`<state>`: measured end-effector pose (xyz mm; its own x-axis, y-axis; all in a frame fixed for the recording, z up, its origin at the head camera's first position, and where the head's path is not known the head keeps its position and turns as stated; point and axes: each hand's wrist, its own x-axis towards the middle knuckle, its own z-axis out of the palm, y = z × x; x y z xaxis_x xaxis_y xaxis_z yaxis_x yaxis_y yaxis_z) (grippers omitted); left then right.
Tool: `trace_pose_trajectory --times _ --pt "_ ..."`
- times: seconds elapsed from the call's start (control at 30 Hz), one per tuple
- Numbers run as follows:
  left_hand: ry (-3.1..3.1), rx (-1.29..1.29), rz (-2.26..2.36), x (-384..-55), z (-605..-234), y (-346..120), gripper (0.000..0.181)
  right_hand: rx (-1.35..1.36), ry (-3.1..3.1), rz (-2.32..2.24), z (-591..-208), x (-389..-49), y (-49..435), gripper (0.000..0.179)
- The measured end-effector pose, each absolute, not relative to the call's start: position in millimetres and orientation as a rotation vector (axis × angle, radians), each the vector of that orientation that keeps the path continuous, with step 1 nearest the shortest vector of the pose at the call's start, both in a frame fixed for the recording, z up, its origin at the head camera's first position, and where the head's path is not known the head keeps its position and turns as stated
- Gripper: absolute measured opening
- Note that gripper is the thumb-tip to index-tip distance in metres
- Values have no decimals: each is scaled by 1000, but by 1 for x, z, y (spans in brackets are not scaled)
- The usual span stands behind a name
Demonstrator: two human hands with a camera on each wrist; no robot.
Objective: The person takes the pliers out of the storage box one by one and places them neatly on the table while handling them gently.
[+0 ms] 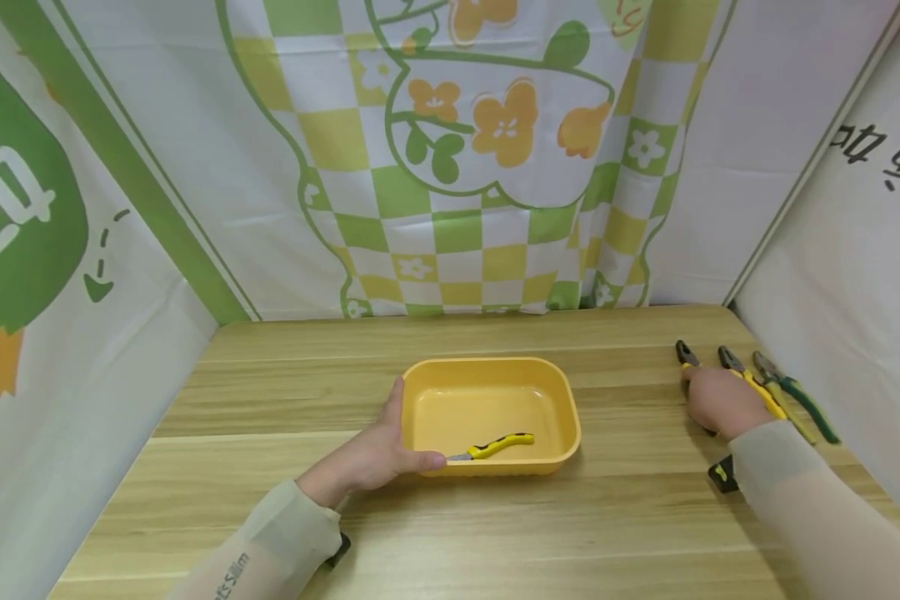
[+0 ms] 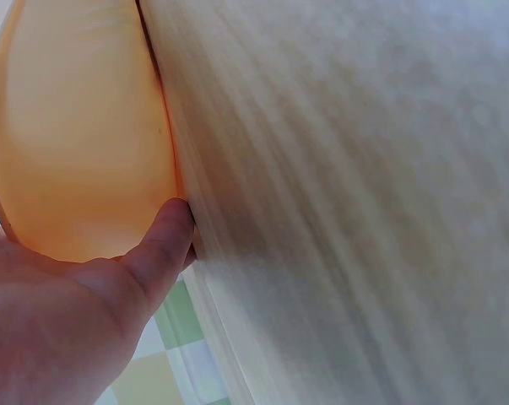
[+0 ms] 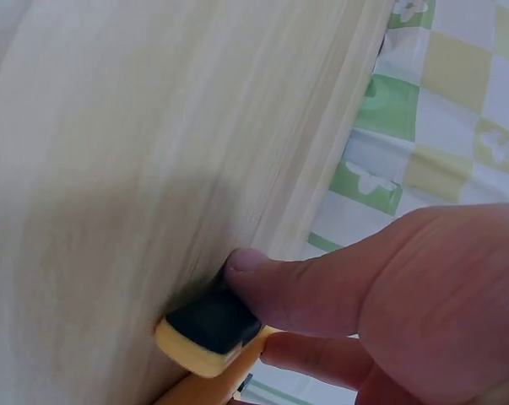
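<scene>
A yellow plastic box (image 1: 570,417) stands on the table, a small pair of yellow-and-black-handled pliers (image 1: 501,445) lying inside along its near wall. My left hand (image 1: 378,454) holds the box at its near left corner, the thumb at the front rim and the fingers along the left side. Far to the right, my right hand (image 1: 726,402) grips a pair of pliers (image 1: 687,353) with dark jaws pointing away. Its yellow-and-black handle (image 3: 205,333) shows beneath the thumb in the right wrist view; the palm hides much of it.
Just right of my right hand lie yellow-handled pliers (image 1: 757,387) and green-and-yellow-handled pliers (image 1: 802,404), side by side on the wooden table (image 1: 540,533). A checked curtain (image 1: 457,225) hangs behind the table's back edge, with white fabric walls at both sides.
</scene>
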<state>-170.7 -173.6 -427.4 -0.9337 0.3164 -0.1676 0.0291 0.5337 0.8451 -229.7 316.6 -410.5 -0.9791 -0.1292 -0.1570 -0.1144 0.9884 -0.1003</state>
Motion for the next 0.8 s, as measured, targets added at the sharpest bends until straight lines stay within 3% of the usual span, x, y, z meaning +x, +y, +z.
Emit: trace_pose_trajectory --times 0.8 --pt "2471 279 1337 -172 -428 -173 140 -199 2960 -78 -412 -228 319 46"
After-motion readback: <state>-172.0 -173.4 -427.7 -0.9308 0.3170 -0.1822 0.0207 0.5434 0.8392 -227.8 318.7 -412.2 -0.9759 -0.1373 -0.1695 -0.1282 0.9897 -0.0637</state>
